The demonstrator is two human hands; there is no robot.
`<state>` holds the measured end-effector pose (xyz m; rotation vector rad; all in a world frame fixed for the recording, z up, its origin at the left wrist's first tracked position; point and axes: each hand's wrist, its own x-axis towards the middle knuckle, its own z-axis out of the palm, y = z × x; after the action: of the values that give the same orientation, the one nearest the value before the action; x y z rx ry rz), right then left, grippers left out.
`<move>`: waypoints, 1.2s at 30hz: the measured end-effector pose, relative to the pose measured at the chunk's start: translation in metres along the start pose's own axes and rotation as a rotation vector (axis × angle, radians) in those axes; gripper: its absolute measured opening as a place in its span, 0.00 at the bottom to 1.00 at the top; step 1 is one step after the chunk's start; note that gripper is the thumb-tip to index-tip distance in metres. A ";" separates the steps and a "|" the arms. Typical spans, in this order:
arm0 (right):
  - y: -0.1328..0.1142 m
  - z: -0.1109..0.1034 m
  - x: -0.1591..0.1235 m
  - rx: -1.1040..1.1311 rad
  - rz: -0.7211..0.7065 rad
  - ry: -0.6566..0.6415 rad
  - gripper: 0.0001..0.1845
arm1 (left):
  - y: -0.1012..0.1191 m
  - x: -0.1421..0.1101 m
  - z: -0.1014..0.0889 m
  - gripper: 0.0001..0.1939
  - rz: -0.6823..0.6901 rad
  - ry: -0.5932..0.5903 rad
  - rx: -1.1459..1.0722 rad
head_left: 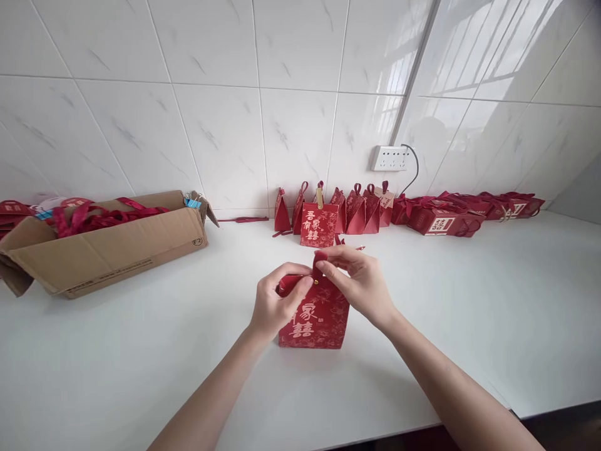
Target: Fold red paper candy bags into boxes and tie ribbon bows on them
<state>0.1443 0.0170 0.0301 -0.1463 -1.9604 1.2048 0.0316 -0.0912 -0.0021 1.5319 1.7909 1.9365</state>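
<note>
A red gift box (328, 322) with pale Chinese characters and a flower pattern stands upright on the white counter before me. At its upper left edge, my left hand (280, 299) is closed, thumb in front and fingers behind the top. Between the thumb and forefinger of my right hand (359, 282) is a dark red ribbon (318, 265), which rises from the top of the box. A small gold-coloured spot (316, 282) shows just under the ribbon. My fingers partly hide the top edge and the left-hand characters.
Behind stands a similar red box (319, 228) with a gold clip (320, 197), beside several looped boxes (355, 213). A cardboard box (136, 250) of red ribbons is at left. More red boxes (425, 219) lie at right, below a power strip (389, 159) on the tiled wall.
</note>
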 end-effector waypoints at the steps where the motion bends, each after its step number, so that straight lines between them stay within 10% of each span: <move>1: 0.001 0.000 -0.001 -0.006 -0.030 0.014 0.05 | 0.000 -0.001 0.001 0.07 0.006 -0.018 -0.016; 7: 0.007 -0.002 -0.006 0.034 -0.140 0.064 0.06 | 0.002 -0.006 0.008 0.06 -0.005 0.021 0.090; 12: 0.010 0.003 -0.014 -0.261 -0.309 0.186 0.16 | 0.002 -0.006 0.010 0.04 0.128 0.391 0.281; 18: 0.035 0.004 -0.016 -0.130 -0.071 -0.158 0.35 | 0.004 -0.011 0.009 0.21 0.255 -0.055 0.161; 23: 0.039 0.000 -0.009 0.075 0.063 -0.121 0.15 | 0.009 -0.003 0.003 0.08 0.357 0.213 0.320; 25: 0.031 -0.001 -0.009 0.054 0.042 -0.100 0.11 | 0.011 0.002 0.000 0.16 0.374 0.260 0.440; 36: 0.010 -0.006 -0.011 -0.008 0.038 -0.226 0.10 | 0.027 0.003 -0.007 0.08 0.109 -0.085 0.121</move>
<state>0.1527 0.0215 0.0170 -0.0536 -2.1659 1.2854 0.0398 -0.1023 0.0227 1.7559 1.8573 1.8075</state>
